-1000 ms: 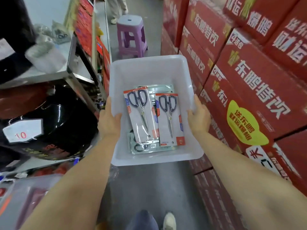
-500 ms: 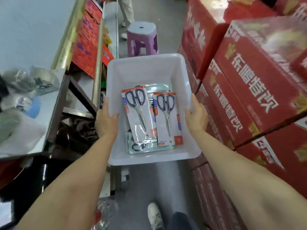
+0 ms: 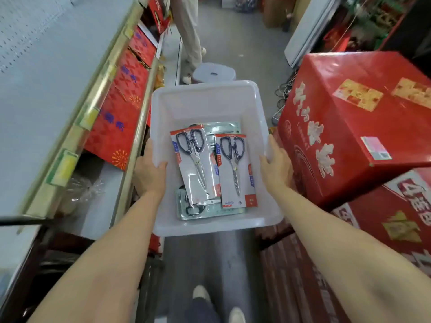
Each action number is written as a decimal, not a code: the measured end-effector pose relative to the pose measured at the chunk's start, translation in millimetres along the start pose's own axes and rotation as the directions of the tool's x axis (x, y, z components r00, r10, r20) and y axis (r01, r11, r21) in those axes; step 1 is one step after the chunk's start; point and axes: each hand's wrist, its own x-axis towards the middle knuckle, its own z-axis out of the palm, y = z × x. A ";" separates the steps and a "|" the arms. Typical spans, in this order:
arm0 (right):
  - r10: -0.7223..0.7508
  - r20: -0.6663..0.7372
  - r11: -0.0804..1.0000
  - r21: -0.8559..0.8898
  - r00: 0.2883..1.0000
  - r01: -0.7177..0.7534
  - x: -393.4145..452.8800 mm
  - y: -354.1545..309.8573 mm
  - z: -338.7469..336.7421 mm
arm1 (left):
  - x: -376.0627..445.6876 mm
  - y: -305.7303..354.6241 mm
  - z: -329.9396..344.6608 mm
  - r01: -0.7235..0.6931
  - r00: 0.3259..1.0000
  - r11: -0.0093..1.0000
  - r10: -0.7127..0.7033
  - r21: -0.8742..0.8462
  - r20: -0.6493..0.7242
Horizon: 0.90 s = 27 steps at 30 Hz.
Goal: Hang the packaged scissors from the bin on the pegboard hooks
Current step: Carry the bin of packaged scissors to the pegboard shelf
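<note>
Carrying stage only: the white plastic bin [image 3: 210,99] is gripped at its side rims by the left hand [image 3: 149,173] and right hand [image 3: 276,169], fingers wrapped on the rims. Packaged scissors [image 3: 235,170] lie inside; none hung yet. All hanging is judged left; pegboard panel [image 3: 35,43] is seen at left.

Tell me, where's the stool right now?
In the head view, the pale stool stands on the aisle floor just past the far rim of the white bin, beside another person's legs.
</note>
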 end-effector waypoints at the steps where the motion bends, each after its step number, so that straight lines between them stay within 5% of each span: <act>1: -0.002 0.001 1.000 0.012 1.000 0.002 20.4 -6.3 10.7 | 21.1 4.7 6.7 -0.001 1.000 1.000 0.001 0.018 0.001; 27: 0.111 0.073 0.991 -0.089 0.991 -0.104 575.6 -128.3 211.3 | 563.3 156.8 265.0 -0.009 0.996 0.999 0.004 0.054 0.091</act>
